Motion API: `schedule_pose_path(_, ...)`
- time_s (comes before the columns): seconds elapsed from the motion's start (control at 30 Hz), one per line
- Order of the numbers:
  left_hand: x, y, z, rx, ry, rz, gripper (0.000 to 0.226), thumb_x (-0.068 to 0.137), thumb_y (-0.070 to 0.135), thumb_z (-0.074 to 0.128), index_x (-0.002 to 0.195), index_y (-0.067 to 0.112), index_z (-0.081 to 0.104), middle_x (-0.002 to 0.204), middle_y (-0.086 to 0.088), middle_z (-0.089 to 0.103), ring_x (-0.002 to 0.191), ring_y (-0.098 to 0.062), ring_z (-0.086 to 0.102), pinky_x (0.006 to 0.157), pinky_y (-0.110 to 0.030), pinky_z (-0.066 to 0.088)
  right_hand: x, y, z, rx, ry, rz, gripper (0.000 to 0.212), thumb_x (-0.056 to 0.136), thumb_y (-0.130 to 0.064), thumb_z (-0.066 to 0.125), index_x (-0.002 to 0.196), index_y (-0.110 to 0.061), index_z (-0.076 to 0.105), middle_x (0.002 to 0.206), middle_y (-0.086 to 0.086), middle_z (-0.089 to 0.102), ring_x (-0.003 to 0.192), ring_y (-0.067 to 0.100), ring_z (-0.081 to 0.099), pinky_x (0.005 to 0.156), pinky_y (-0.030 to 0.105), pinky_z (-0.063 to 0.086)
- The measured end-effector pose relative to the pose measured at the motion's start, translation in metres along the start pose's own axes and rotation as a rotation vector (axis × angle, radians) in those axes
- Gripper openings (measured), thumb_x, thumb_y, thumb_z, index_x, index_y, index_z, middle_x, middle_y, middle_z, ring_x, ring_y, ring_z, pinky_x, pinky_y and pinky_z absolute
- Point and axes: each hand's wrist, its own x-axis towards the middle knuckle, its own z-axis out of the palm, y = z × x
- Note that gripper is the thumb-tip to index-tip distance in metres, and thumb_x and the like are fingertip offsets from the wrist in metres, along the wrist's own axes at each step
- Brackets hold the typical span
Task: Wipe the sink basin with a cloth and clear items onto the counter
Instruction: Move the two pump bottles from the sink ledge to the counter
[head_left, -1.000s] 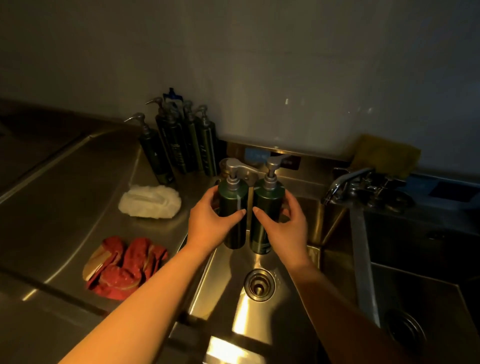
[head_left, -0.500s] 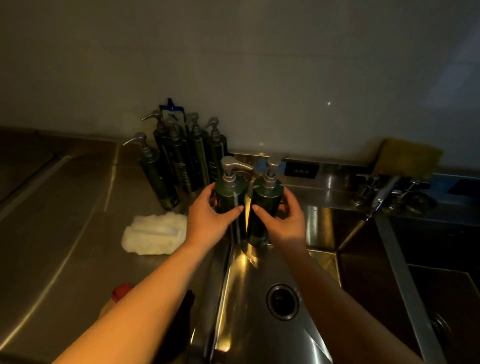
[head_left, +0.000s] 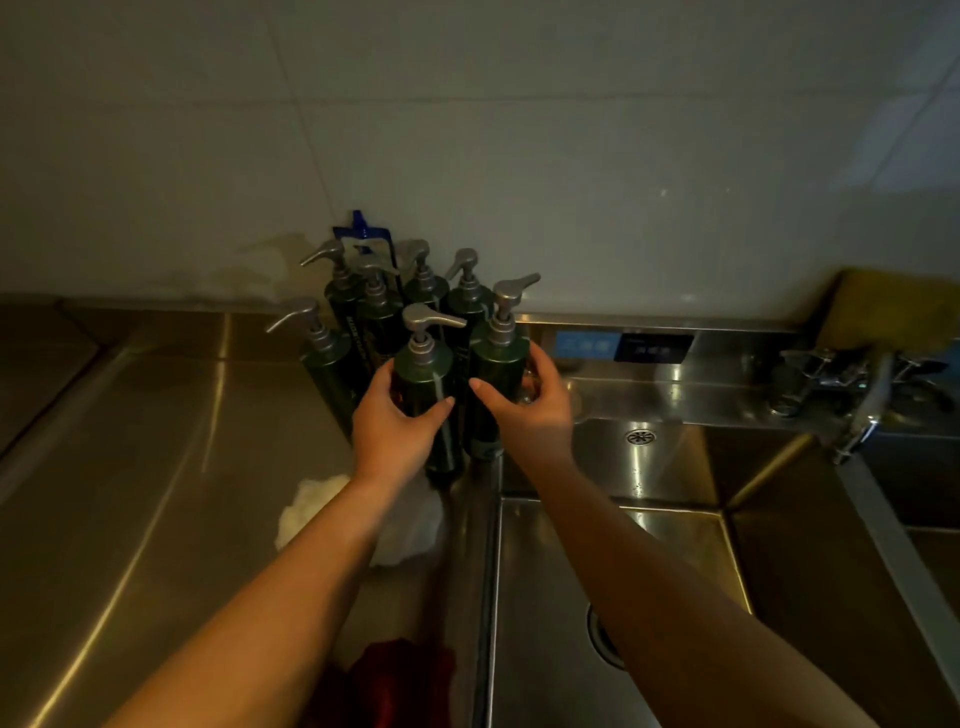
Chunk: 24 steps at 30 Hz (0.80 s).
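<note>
On the left, the steel counter carries a cluster of five pump bottles against the tiled wall, all dark green with grey pump heads, and a blue item pokes up behind them. One white cloth lies crumpled on the counter, partly under the left forearm. One red cloth sits at the bottom edge (too dark to make out more).

The left hand is curled round the left bottle, thumb across the front and fingers behind. Just beside it, the right hand wraps the right bottle the same way. Both bottles stand upright and nearly touching, above the counter's edge by the back left corner of the sink. I cannot tell whether their bases rest on the steel. That makes seven pump bottles in all, two of them held.

To the right, the sink basin shows one drain, partly hidden by the right forearm, and one overflow grille on its back wall. Farther right, one faucet leans down over the divider, with one yellow pad propped behind it.
</note>
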Motion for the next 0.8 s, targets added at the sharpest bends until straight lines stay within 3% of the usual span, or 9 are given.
schedule_pose_path(0.07, 0.007, -0.009, -0.002, -0.016, 0.005, -0.026, 0.057, 0.069, 0.019, 0.081, 0.119, 0.025, 0.055, 0.11, 0.011, 0.063, 0.108, -0.01, 0.059, 0.09, -0.028, 0.046, 0.004, 0.004, 0.008, -0.005, 0.003, 0.009, 0.058, 0.074, -0.02, 0.078, 0.118, -0.043, 0.048, 0.12, -0.012, 0.059, 0.11, 0.0, 0.056, 0.093, 0.038, 0.052)
schedule_pose_path(0.2, 0.018, -0.021, -0.002, -0.006, -0.011, -0.026, 0.058, 0.071, 0.016, 0.08, 0.122, 0.024, 0.053, 0.118, 0.004, 0.062, 0.113, -0.012, 0.056, 0.099, -0.038, 0.045, 0.011, 0.013, 0.019, -0.05, 0.006, -0.004, 0.065, 0.074, -0.016, 0.078, 0.131, -0.025, 0.047, 0.128, -0.001, 0.057, 0.117, 0.012, 0.054, 0.096, 0.042, 0.05)
schedule_pose_path(0.43, 0.032, -0.024, 0.007, 0.022, -0.022, -0.053, 0.061, 0.073, 0.015, 0.078, 0.126, 0.027, 0.049, 0.117, 0.009, 0.058, 0.111, -0.008, 0.051, 0.093, -0.029, 0.04, 0.02, 0.027, 0.026, -0.136, -0.014, -0.025, 0.065, 0.075, -0.016, 0.076, 0.132, -0.023, 0.046, 0.128, -0.002, 0.056, 0.121, 0.011, 0.051, 0.099, 0.042, 0.047)
schedule_pose_path(0.63, 0.038, -0.027, 0.006, 0.038, -0.035, -0.045, 0.064, 0.075, 0.013, 0.076, 0.13, 0.022, 0.045, 0.128, -0.003, 0.057, 0.122, -0.02, 0.051, 0.101, -0.039, 0.042, 0.022, 0.028, 0.03, -0.149, -0.04, -0.023, 0.063, 0.075, -0.018, 0.076, 0.128, -0.033, 0.047, 0.127, -0.009, 0.057, 0.121, 0.007, 0.05, 0.101, 0.04, 0.046)
schedule_pose_path(0.8, 0.025, -0.022, 0.0, 0.009, -0.071, -0.015, 0.074, 0.074, 0.012, 0.076, 0.135, 0.033, 0.038, 0.134, 0.003, 0.052, 0.126, -0.015, 0.046, 0.105, -0.041, 0.04, 0.02, 0.032, 0.025, -0.159, -0.071, 0.01, 0.069, 0.075, -0.017, 0.076, 0.134, -0.026, 0.042, 0.132, -0.003, 0.054, 0.125, 0.012, 0.048, 0.102, 0.041, 0.045)
